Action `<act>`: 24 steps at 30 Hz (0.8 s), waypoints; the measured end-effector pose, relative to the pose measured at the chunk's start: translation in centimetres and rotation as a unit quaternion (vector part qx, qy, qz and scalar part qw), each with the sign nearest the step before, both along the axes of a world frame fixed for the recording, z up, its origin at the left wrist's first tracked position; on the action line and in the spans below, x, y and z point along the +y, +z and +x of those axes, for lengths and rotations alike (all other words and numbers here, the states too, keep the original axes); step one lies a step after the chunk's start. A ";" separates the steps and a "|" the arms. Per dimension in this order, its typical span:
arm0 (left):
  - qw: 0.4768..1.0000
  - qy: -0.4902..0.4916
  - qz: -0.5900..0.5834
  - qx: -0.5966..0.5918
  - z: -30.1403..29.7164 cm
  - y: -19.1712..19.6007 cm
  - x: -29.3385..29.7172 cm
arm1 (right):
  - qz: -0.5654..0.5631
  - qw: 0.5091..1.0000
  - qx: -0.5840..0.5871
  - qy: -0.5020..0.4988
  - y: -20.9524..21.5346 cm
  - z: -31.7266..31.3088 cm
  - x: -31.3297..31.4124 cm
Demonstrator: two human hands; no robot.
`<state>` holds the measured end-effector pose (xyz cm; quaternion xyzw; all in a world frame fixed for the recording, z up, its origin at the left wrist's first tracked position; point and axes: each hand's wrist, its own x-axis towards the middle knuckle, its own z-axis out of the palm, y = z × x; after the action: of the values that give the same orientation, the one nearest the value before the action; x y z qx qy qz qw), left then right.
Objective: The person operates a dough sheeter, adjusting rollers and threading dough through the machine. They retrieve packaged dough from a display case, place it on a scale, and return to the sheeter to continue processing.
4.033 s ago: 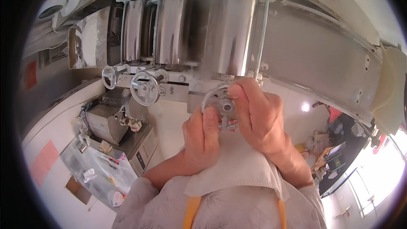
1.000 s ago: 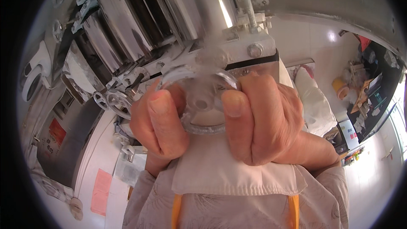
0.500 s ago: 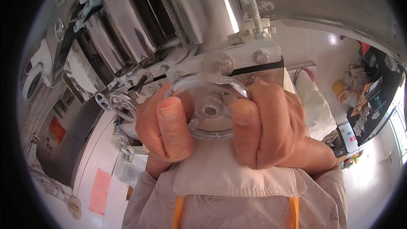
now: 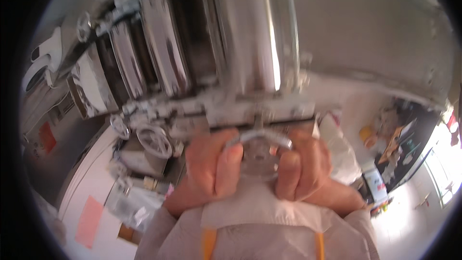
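Here, both of your hands clamp a small metal handwheel (image 4: 260, 151) on the front of a steel roller machine (image 4: 250, 43), just below its bracket and directly above the white mask edge (image 4: 262, 212) at the bottom of the view. Your left hand (image 4: 209, 171) wraps the wheel's left rim, thumb laid across the front; your right hand (image 4: 303, 168) grips the right rim, fingers curled tight. Neither hand is slack: all fingers are closed on the wheel. To turn it well, keep the 2 grips opposite each other so the force stays even, and keep the knuckles away from the bracket edge above, which sits very close. A second, larger handwheel (image 4: 155, 140) stands apart to the left, beside a row of polished rollers (image 4: 159, 58). The picture is blurred, so the wheel's spokes cannot be made out clearly.
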<state>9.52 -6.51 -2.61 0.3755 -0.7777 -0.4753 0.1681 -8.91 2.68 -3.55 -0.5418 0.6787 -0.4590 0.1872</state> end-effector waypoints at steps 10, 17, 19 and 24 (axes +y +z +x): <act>0.987 0.025 0.157 0.007 -1.6 1.8 -0.7 | 0.087 0.982 0.111 -0.122 1.8 -10.4 -6.9; 0.986 0.092 0.139 -0.007 -2.1 1.8 0.9 | 0.107 0.926 0.338 -0.131 -4.1 -32.1 -20.8; 0.984 0.117 0.137 -0.012 -1.9 1.8 1.7 | 0.143 0.916 0.358 -0.116 -5.3 -36.2 -22.7; 0.976 0.179 0.118 -0.026 -2.6 2.2 3.5 | 0.228 0.936 0.255 -0.079 -6.0 -38.3 -24.2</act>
<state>6.93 -3.03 -0.42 0.5381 -0.6407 -0.5159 0.1843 -47.16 -21.47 -9.58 -0.5282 0.8306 -0.1515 0.0901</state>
